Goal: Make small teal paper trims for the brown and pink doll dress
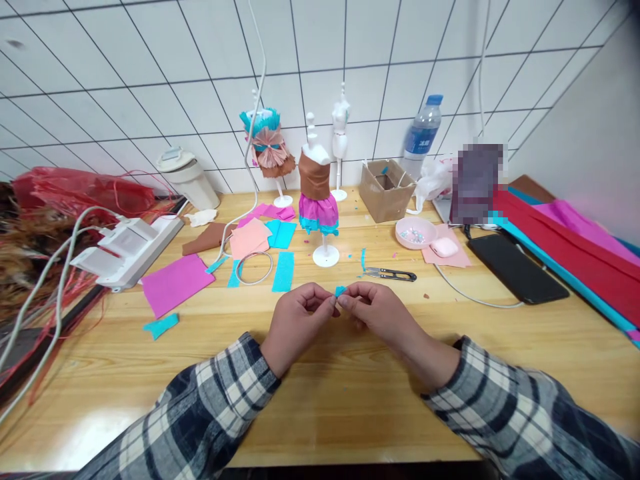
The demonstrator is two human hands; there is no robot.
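Between my fingertips is a small piece of blue crepe paper (341, 291), mostly hidden by the fingers. My left hand (303, 320) pinches it from the left, and my right hand (377, 312) pinches it from the right, thumbs close together. Just beyond stands a small white mannequin (326, 255) wearing a brown top (315, 175) and a magenta skirt (319, 210) with a blue hem. Thread snips (390, 274) lie past my right hand, beside a thin blue scrap (363, 259). A blue crepe strip (283, 271) rests beyond my left hand.
Magenta paper (177, 283), peach paper (250, 238) and a wire ring (254, 268) lie left. A decorated mannequin (270, 150) and a bare one (340, 143) stand behind. A cardboard box (385, 193), bead bowl (416, 233) and black phone (517, 267) are right; a power strip (133, 250) is far left.
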